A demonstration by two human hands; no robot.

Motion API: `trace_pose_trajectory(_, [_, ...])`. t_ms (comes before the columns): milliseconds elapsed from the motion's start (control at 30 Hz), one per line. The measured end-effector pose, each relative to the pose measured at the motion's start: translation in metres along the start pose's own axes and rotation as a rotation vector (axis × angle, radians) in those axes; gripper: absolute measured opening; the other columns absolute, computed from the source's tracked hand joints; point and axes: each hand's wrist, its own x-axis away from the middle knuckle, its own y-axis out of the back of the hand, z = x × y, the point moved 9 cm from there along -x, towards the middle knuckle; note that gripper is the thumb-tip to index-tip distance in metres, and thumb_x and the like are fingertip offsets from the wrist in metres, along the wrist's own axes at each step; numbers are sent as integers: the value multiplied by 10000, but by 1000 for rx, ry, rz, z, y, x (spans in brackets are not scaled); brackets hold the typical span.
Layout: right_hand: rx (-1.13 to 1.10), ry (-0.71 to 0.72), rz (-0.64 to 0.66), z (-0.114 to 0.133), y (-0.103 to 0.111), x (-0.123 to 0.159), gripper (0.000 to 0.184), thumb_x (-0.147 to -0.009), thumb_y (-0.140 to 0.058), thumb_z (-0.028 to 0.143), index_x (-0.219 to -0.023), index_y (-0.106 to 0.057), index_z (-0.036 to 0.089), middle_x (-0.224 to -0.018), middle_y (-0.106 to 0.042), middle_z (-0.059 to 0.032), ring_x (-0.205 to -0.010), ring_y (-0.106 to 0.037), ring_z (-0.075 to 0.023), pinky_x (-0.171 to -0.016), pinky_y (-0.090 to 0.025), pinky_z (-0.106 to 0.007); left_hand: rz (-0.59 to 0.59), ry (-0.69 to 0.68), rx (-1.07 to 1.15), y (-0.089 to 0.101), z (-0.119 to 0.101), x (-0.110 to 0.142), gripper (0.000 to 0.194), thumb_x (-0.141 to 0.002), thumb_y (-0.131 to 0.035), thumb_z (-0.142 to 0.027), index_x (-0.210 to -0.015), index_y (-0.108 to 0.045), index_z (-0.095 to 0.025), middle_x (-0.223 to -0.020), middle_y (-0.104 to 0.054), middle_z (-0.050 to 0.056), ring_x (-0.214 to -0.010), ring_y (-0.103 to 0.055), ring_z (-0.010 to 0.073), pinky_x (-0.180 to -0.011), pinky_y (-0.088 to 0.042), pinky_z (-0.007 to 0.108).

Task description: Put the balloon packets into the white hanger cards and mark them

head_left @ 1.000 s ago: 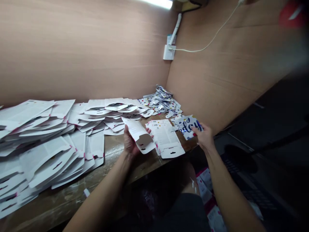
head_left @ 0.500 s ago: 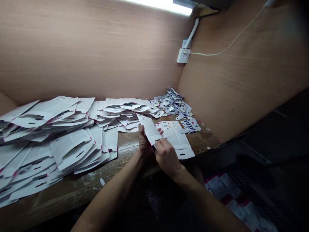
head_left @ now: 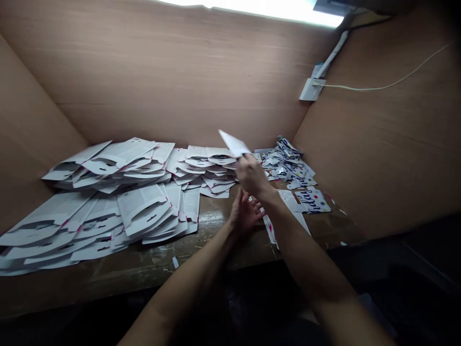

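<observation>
The right hand (head_left: 252, 175) has now lifted a white card (head_left: 233, 143) away from the left hand (head_left: 245, 214), pinching it above the card stacks (head_left: 201, 166); the left hand lies open, apparently empty.

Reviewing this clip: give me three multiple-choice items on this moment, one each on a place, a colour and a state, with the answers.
1. Where is the white wall socket?
A) On the wall above the bench
B) On the bench top
C) Under the bench

2. What colour is the script lettering on the dotted printed sheet?
A) Red
B) Dark blue
C) Green

3. What is the right hand doing?
A) Lying flat on the bench
B) Resting under the bench
C) Holding up a white die-cut card

Answers: 1 A, the socket sits high on the wall. 2 B, the letters show dark blue on white. 3 C, the card rises from the hand above the bench.
</observation>
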Motion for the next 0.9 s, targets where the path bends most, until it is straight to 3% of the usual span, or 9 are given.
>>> trace_pose_trajectory(100, [-44,116,299,25,-24,-41,258,-1024,-656,263,-1214,-664,88,-1180,-715,-186,-1075,-672,-266,-959,-523,-364,-33,-34,-49,8,-14,-1,684,-900,-631,-751,-1278,-651,-182,-1123,-736,171,-1025,-714,304,-941,-550,437])
trace_pose_trajectory(167, [-108,147,253,27,-10,-26,334,-1027,-663,287,-1302,-645,100,-1255,-709,-182,-1148,-667,-266,-1014,-518,-386,-65,-64,-33,12,-20,-1,666,-914,-622,-737,-1277,-645,-179,-1140,-736,173,-1035,-712,297,-965,-544,433])
trace_pose_trajectory(267, [-199,121,109,-1,28,58,449,-1032,-654,365,-1424,-600,154,-1365,-680,-173,-1269,-637,-291,-1098,-496,-469,-78,-76,7,13,-23,-2,613,-962,-577,-694,-1268,-643,-167,-1127,-739,169,-1042,-716,286,-992,-542,431])
trace_pose_trajectory(400, [-54,-6,275,-59,40,216,714,-854,-853,449,-1471,-590,206,-1504,-595,-202,-1389,-558,-385,-1139,-459,-624,-125,-38,14,13,-20,-5,569,-957,-604,-670,-1184,-667,-152,-1048,-746,167,-994,-728,277,-966,-563,421])
trace_pose_trajectory(467, [1,-34,273,-74,41,275,496,-935,-759,297,-1415,-644,241,-1476,-632,-171,-1394,-562,-377,-1127,-461,-647,-136,-26,-28,11,-15,-7,535,-958,-626,-640,-1167,-679,-151,-1036,-750,157,-971,-733,261,-947,-573,398])
trace_pose_trajectory(533, [-33,-53,174,-78,47,305,368,-995,-618,155,-1338,-692,267,-1355,-714,-126,-1302,-635,-320,-1081,-516,-584,-147,-15,-123,10,-9,-9,466,-965,-658,-576,-1154,-689,-150,-1006,-755,141,-932,-740,239,-918,-583,368])
trace_pose_trajectory(667, [-142,-161,-208,-68,76,301,388,-1014,-528,90,-1300,-703,286,-1185,-743,-96,-1132,-694,-262,-1000,-576,-485,-172,64,-383,14,10,-6,315,-946,-744,-428,-1032,-707,-127,-902,-759,126,-827,-750,219,-839,-600,331])
trace_pose_trajectory(733, [-188,-202,-336,-54,84,284,385,-1014,-533,95,-1301,-700,292,-1179,-728,-100,-1135,-689,-267,-1003,-577,-483,-85,156,-420,8,24,1,352,-945,-743,-455,-1026,-717,-113,-953,-772,161,-872,-764,250,-865,-602,358])
trace_pose_trajectory(900, [-429,-89,-378,1,64,237,400,-1005,-517,64,-1276,-689,302,-1125,-729,-87,-1121,-680,-265,-982,-584,-477,157,181,-224,-19,23,22,739,-908,-677,-671,-1364,-646,-90,-1241,-750,228,-1202,-703,400,-1080,-521,512])
